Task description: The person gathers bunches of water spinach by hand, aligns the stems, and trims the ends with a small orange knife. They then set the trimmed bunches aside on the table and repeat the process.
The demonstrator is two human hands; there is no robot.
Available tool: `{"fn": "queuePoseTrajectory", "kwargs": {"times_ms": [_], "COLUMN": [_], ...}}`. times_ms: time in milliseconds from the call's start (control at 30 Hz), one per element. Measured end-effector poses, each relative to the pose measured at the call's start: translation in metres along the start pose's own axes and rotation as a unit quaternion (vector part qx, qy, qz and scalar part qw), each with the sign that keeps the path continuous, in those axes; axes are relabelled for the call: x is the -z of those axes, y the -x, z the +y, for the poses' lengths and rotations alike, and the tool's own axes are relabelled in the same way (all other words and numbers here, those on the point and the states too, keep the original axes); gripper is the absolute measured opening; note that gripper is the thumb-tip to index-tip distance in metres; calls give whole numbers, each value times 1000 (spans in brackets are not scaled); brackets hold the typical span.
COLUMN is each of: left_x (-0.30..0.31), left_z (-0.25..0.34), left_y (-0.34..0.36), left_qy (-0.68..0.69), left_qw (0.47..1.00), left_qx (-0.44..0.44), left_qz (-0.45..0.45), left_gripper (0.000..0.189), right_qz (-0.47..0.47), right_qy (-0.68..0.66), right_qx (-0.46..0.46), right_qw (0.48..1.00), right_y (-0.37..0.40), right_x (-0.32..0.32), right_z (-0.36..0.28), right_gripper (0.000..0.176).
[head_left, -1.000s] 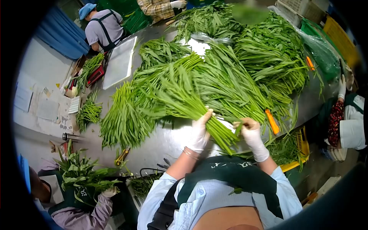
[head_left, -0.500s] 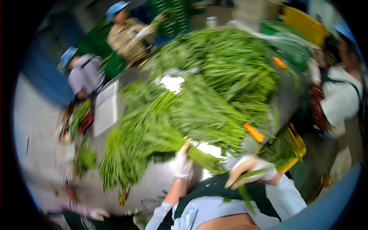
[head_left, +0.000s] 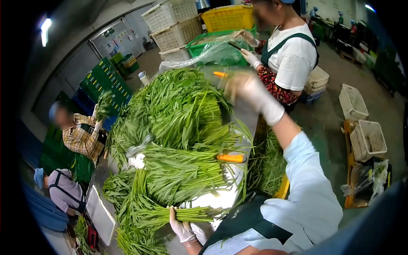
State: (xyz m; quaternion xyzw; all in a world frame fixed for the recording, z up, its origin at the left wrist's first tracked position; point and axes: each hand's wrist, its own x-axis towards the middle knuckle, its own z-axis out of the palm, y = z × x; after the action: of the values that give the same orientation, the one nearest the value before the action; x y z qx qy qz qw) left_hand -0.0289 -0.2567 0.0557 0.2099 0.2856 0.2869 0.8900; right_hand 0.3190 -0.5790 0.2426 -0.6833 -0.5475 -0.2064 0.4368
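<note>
Gloved in white, my left hand is wrapped round the stems of a bunch of leafy greens near the table's front edge. My right hand, also gloved, is raised over the right side of the table and blurred by motion, so its fingers cannot be made out. Just left of it lies an orange-handled tool. A second orange-handled tool rests at the cut stem ends of another pile of greens. A large heap of greens stands behind.
A co-worker holding a phone stands at the back right. Two more people are at the left. A yellow crate, white crates and a green crate stand behind the heap. A white tray lies at the left.
The view has swung to the right. My right hand has moved from near my body up and away over the table's right side. My left hand still holds greens.
</note>
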Motion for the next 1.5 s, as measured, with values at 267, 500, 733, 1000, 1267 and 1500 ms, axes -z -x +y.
{"fn": "queuePoseTrajectory", "kwargs": {"times_ms": [267, 500, 733, 1000, 1267, 1500], "left_x": [-10, -6, -10, 7, 3, -8], "left_z": [-7, -3, -4, -6, -7, -11], "left_y": [3, 6, 8, -1, 8, 16], "left_qy": [-8, 16, 49, 107, 69, 1], "left_qw": [999, 998, 998, 992, 997, 999], "left_qx": [-2, -13, -36, 58, 34, -31], "left_qz": [-52, -55, -5, -33, 13, 25], "left_gripper": [11, 21, 20, 31, 27, 15], "right_qz": [252, -68, -235, -262, -141, -215], "right_qy": [-482, -385, -72, 177, 174, -308], "right_qx": [-211, -337, -316, -279, -213, -475], "right_qw": [812, 856, 916, 907, 951, 796], "right_y": [-32, 0, 37, 93, 65, 78], "right_x": [31, -96, -186, -281, -256, -235], "right_z": [4, -31, 16, 61, 40, -81], "right_gripper": [37, 30, 27, 25, 21, 18]}}
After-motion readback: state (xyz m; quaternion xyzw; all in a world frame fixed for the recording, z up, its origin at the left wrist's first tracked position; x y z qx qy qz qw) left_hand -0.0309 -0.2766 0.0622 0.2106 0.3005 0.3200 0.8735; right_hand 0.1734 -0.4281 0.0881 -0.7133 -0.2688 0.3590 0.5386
